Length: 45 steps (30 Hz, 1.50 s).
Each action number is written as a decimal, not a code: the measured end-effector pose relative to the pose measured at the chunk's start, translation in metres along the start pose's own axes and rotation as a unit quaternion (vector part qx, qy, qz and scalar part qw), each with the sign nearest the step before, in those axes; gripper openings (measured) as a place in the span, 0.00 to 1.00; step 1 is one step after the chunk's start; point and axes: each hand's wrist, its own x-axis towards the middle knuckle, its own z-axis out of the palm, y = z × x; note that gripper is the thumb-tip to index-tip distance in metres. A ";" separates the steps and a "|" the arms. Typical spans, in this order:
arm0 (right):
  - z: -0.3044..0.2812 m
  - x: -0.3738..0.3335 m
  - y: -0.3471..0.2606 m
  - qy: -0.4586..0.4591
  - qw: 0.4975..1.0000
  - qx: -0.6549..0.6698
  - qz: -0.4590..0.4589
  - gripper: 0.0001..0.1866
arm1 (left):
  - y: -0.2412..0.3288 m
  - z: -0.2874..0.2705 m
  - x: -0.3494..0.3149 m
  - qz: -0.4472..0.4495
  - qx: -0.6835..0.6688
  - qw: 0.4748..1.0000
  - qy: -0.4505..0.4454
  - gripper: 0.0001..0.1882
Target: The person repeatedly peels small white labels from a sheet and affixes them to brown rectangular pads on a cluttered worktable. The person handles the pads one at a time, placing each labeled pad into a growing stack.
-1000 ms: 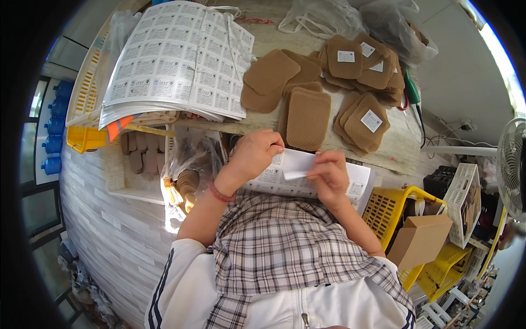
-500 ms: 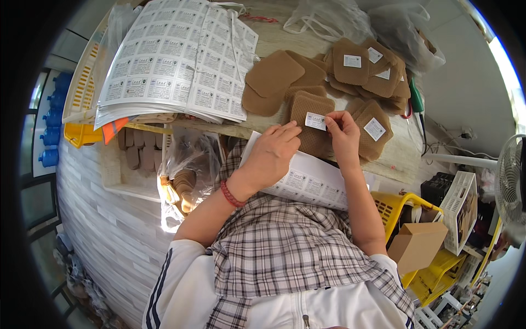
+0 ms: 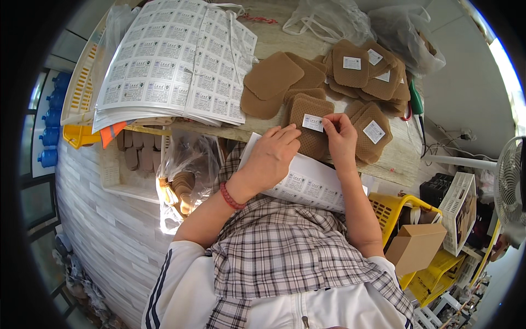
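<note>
My right hand (image 3: 341,138) fingertips pinch-press white label (image 3: 313,123) onto brown pad (image 3: 311,125) at table (image 3: 394,159) near edge; left hand (image 3: 272,158) flat, steadying pad. Labelled pads (image 3: 368,68) heaped far right corner; bare pads (image 3: 273,77) left.

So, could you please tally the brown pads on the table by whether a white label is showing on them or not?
Brown pads showing a white label: 4, namely the one under both hands, one beside it and two in the far pile.
Brown pads with no label showing: about 3 in plain view; others are overlapped.
Total: about 7 countable.
</note>
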 end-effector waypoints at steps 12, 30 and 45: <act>0.002 -0.001 0.000 0.017 0.999 -0.028 -0.022 0.05 | 0.006 -0.011 0.006 -0.021 -0.021 0.999 -0.029 0.02; 0.018 -0.016 -0.005 0.089 0.920 -0.324 -0.204 0.17 | 0.007 -0.001 0.002 -0.023 0.054 0.997 -0.059 0.07; 0.011 0.001 -0.003 0.161 0.880 -0.349 -0.280 0.04 | 0.003 0.002 0.001 -0.006 0.050 0.998 -0.025 0.05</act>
